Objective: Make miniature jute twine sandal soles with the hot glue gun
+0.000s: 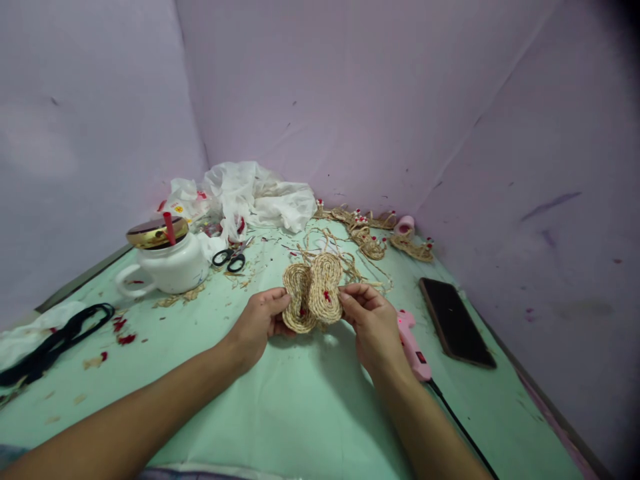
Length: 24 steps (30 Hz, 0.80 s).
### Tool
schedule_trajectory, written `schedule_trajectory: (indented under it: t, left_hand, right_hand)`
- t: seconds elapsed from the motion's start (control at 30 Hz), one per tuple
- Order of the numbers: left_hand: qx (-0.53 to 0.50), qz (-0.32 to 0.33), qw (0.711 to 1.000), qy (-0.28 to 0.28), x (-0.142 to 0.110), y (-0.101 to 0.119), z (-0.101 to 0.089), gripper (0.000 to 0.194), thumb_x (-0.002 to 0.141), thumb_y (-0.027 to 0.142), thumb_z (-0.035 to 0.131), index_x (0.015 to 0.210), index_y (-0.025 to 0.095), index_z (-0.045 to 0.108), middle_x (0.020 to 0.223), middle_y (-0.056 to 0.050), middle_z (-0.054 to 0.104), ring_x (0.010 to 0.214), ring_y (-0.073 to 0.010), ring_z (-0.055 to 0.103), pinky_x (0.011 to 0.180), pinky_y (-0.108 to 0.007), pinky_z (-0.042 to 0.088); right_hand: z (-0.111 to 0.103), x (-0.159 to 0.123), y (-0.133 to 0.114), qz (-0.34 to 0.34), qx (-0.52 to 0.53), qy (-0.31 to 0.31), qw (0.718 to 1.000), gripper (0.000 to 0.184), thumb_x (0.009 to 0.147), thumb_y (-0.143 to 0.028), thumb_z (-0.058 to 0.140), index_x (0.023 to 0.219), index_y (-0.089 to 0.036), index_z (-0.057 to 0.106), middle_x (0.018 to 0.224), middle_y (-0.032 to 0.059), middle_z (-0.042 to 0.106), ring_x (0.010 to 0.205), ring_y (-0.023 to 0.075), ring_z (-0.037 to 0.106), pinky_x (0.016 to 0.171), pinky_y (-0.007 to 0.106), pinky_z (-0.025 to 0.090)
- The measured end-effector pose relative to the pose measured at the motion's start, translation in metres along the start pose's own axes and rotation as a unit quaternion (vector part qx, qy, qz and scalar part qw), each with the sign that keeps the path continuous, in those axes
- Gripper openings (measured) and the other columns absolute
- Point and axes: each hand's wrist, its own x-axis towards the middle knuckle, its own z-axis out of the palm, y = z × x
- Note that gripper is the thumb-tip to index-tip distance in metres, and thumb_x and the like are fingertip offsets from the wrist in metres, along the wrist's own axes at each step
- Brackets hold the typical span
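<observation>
Two small soles of coiled straw braid, each with red bits near its narrow middle, are held up side by side over the green table cover. My left hand pinches the left straw sole at its outer edge, thumb in front. The right straw sole overlaps it a little, and my right hand grips its right edge between thumb and fingers. Loose straw strands lie just behind the soles. Beside my right forearm rests a pink glue gun, partly hidden by that arm.
A white mug with a gold lid stands at the left, with black-handled scissors to its right. Dark cord lies far left, a phone right. White plastic bags and small straw pieces line the back wall.
</observation>
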Motion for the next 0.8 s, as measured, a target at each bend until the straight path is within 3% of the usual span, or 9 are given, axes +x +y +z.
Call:
schedule_trajectory:
  t: [0.33,0.57,0.73,0.8]
  left_hand:
    - [0.017,-0.005,1.000,0.012,-0.001,0.002,0.002,0.017,0.070,0.030,0.058,0.069,0.013,0.054,0.060,-0.003,0.059,0.052,-0.0121,0.054,0.044,-0.021,0.044]
    - [0.025,-0.010,1.000,0.013,-0.002,0.001,0.002,0.018,0.071,0.031,0.058,0.069,0.013,0.053,0.058,-0.002,0.057,0.051,-0.0119,0.053,0.045,-0.021,0.043]
    - [0.035,-0.014,0.999,0.013,0.000,0.000,0.001,0.019,0.072,0.031,0.057,0.070,0.013,0.053,0.058,-0.001,0.056,0.051,-0.0112,0.052,0.046,-0.020,0.041]
    - [0.040,-0.016,0.999,0.011,0.000,0.000,0.000,0.019,0.073,0.031,0.057,0.071,0.012,0.054,0.061,-0.002,0.058,0.053,-0.0111,0.053,0.048,-0.021,0.042]
  right_hand:
    - [-0.007,0.013,-0.017,-0.013,0.019,0.067,0.997,0.028,0.046,-0.023,0.077,0.065,-0.018,0.057,0.057,-0.0070,0.058,0.049,0.0064,0.052,0.046,0.018,0.043]
    - [-0.019,0.036,-0.029,0.049,-0.047,0.122,0.990,0.026,0.055,-0.020,0.071,0.074,-0.021,0.053,0.056,-0.0061,0.058,0.039,0.0105,0.053,0.030,0.019,0.038]
    - [-0.028,0.070,-0.033,0.040,-0.131,0.134,0.981,0.014,0.068,-0.008,0.064,0.070,-0.017,0.054,0.059,-0.0051,0.056,0.047,0.0074,0.055,0.045,0.019,0.047]
    - [-0.034,0.086,-0.030,0.031,-0.182,0.132,0.974,0.006,0.076,-0.014,0.061,0.081,-0.014,0.057,0.072,-0.0011,0.060,0.058,0.0094,0.058,0.053,0.023,0.050]
